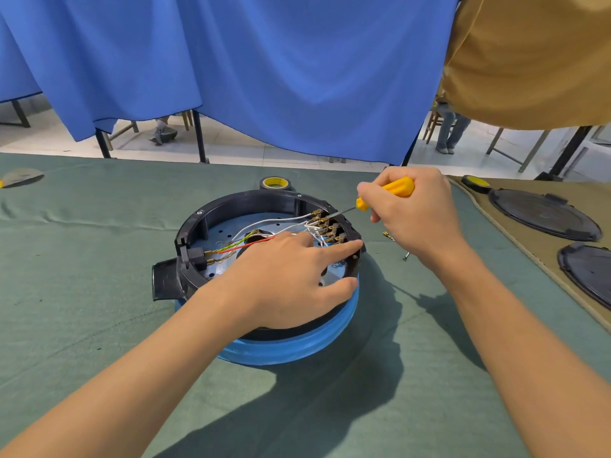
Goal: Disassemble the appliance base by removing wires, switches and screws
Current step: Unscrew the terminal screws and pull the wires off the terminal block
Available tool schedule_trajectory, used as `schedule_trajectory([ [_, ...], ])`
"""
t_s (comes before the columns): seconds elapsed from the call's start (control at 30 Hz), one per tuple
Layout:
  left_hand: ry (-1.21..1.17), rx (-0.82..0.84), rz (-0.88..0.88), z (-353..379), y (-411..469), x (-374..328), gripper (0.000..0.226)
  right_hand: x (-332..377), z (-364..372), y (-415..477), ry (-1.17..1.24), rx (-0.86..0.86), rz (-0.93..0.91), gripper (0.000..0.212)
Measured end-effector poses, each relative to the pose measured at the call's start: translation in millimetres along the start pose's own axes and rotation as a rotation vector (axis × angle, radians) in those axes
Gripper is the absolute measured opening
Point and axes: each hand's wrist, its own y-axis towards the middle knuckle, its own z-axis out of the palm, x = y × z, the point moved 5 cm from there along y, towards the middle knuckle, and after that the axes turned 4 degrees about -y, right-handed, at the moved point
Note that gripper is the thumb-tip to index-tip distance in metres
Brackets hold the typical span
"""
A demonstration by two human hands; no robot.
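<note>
Mid-worktop, the left hand (pixel 291 279) is lying flat-fingered on the base (pixel 264 259) while the right hand (pixel 410 213) is gripping a screwdriver (pixel 393 190) at the switches (pixel 327 226).

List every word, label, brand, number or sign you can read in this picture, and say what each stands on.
Nothing here reads as legible text.
Tape roll: dark print on its yellow inner ring, too small to read.
Appliance base: a blue mark on the metal plate by the left hand, partly hidden, unreadable.
Black lid at right: surface marks too blurred to read.
Screwdriver: no print shows on its yellow handle.
</note>
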Motion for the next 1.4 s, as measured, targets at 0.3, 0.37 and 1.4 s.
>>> schedule_trajectory([
  [0.3,-0.150,0.080,-0.073,8,-1,5,0.057,19,6,-4,-0.153,0.011,-0.099,0.025],
  [0.37,-0.168,0.064,-0.077,8,-1,5,0.060,24,9,2,-0.183,0.013,-0.086,0.025],
  [1.4,-0.185,0.090,-0.084,6,-1,7,0.051,-28,27,15,0.301,-0.110,0.466,0.023],
])
